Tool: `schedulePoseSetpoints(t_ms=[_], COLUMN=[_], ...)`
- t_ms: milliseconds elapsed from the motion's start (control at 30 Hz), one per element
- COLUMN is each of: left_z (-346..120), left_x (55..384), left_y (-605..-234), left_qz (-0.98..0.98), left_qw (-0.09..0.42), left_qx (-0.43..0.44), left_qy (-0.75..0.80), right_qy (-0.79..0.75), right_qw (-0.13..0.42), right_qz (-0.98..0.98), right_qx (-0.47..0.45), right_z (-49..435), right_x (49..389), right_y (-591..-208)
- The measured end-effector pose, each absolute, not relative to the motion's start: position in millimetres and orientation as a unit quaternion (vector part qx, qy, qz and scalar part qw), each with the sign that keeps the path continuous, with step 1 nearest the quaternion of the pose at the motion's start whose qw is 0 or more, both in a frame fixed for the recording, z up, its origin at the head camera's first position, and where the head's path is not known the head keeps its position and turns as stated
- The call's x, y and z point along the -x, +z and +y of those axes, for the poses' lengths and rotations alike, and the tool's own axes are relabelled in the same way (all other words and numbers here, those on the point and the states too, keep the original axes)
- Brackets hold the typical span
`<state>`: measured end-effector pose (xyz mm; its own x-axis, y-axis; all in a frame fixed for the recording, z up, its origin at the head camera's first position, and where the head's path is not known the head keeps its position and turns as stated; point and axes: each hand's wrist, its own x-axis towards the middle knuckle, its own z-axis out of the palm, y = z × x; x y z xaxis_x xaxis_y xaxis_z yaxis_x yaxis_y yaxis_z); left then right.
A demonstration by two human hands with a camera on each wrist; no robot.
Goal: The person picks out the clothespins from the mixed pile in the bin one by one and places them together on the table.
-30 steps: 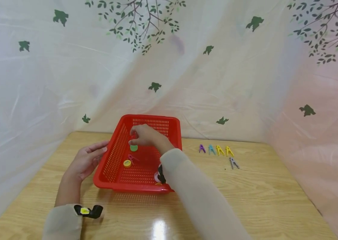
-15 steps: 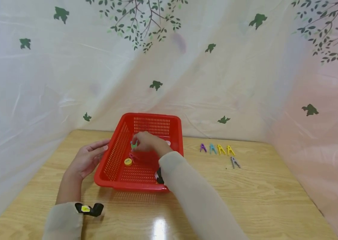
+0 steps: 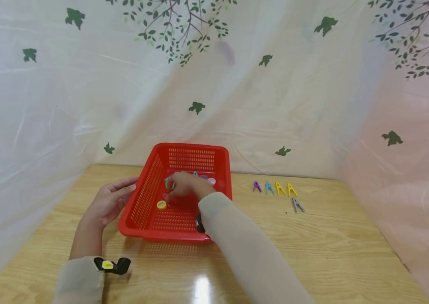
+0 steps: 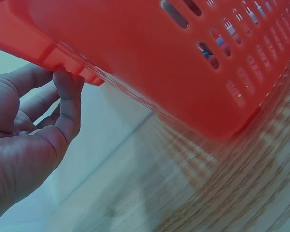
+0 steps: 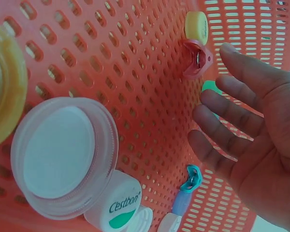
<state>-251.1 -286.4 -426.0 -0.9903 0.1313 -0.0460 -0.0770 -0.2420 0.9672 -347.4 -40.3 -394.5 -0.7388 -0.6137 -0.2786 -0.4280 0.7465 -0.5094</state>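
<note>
A red plastic basket (image 3: 161,234) stands on the table, and my left hand (image 3: 109,200) pinches its left rim between thumb and fingers. Inside it, my right hand (image 3: 187,185) reaches down with fingers spread and slightly bent. In the right wrist view its thumb is close to a pinkish-red clothespin (image 5: 197,60) but apart from it, and nothing sits in the hand. A yellow bottle cap (image 5: 196,26) lies beside that clothespin. Behind the fingers a green cap (image 5: 211,87) is partly hidden. A teal clothespin (image 5: 192,179) lies below the fingertips.
Right of the basket, a row holds a purple clothespin (image 3: 257,186), a blue one and two yellow ones; a grey clothespin (image 3: 297,205) lies in front. The basket also contains a clear round lid (image 5: 63,154), a white cap (image 5: 116,203) and a yellow lid (image 5: 2,87).
My right hand has moved lower and slightly nearer inside the basket, from beside the green cap to the pinkish-red clothespin. The left hand keeps its hold on the rim.
</note>
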Motion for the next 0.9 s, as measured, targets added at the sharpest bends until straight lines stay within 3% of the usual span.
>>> schedulePoseSetpoints(t_ms=[400,900], left_z=[-287.3,-287.2], left_x=[251.8,251.2], left_y=[-426.1,-425.2], left_qz=[0.613,0.615], left_qw=[0.072,0.072], left_qx=[-0.022,-0.021], left_qy=[0.786,0.785], right_qy=[-0.213,-0.17], right_qw=[0.251,0.233], right_qz=[0.911,0.904], right_qx=[0.247,0.316], right_z=[-40.1,-45.4], right_x=[341.9,351.6], right_y=[-397.4,-405.2])
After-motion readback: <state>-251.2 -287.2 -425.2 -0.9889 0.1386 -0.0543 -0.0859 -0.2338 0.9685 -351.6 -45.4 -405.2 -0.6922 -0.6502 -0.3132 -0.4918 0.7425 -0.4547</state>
